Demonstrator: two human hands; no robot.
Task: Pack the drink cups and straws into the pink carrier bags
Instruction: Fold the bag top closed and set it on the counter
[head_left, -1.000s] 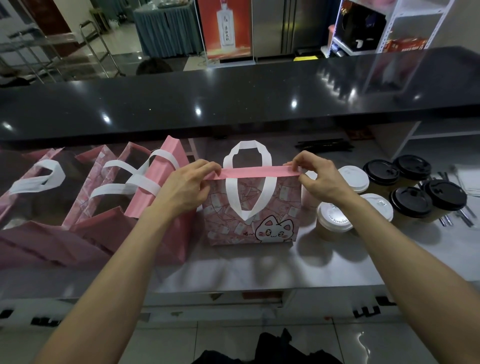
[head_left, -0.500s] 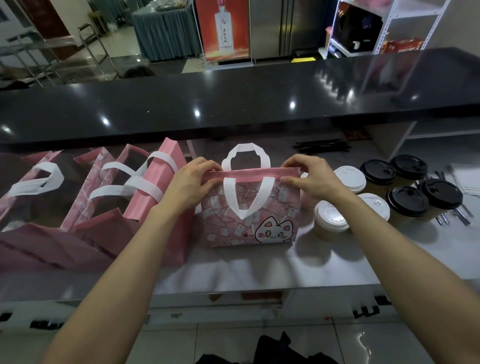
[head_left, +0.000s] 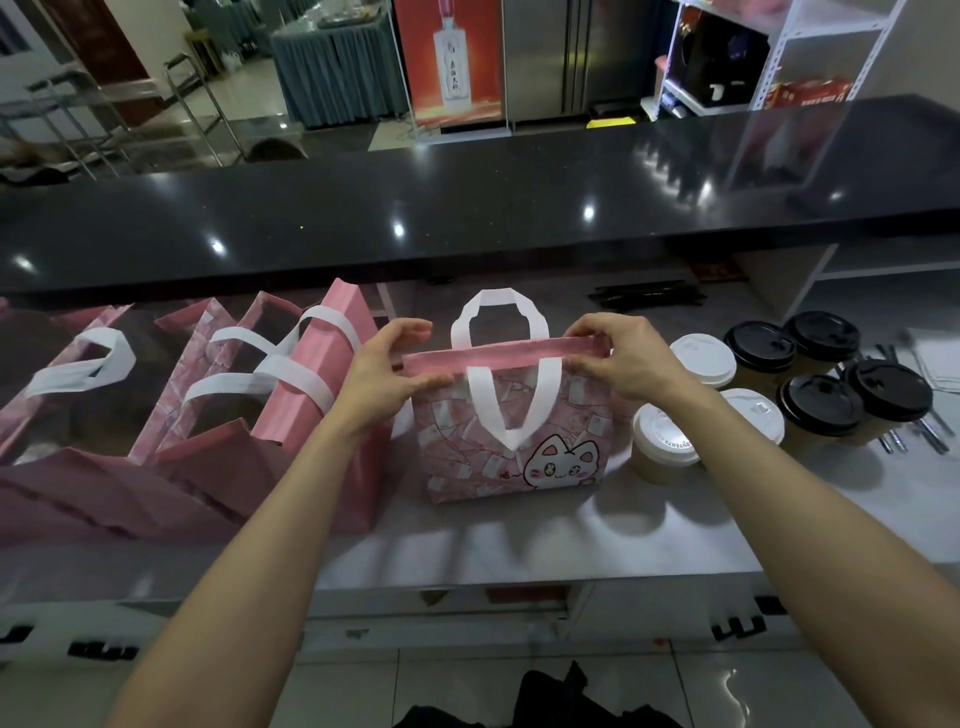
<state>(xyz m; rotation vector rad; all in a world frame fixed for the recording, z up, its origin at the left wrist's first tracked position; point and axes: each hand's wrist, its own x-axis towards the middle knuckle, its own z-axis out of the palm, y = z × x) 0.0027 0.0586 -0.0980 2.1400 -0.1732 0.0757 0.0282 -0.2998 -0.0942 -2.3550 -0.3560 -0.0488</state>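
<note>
Between both hands' pinching fingers, the bag (head_left: 511, 441) rim runs left to right: left hand (head_left: 384, 371) grips one end, right hand (head_left: 623, 358) the other. Cups (head_left: 665, 441) stand just right, nearer the right hand.

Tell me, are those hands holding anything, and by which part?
Both hands, left and right, pinch the cat-print pink bag by its folded top edge.

White counter (head_left: 519, 535) bears pink bags (head_left: 511, 441), lidded cups (head_left: 818, 400).
</note>
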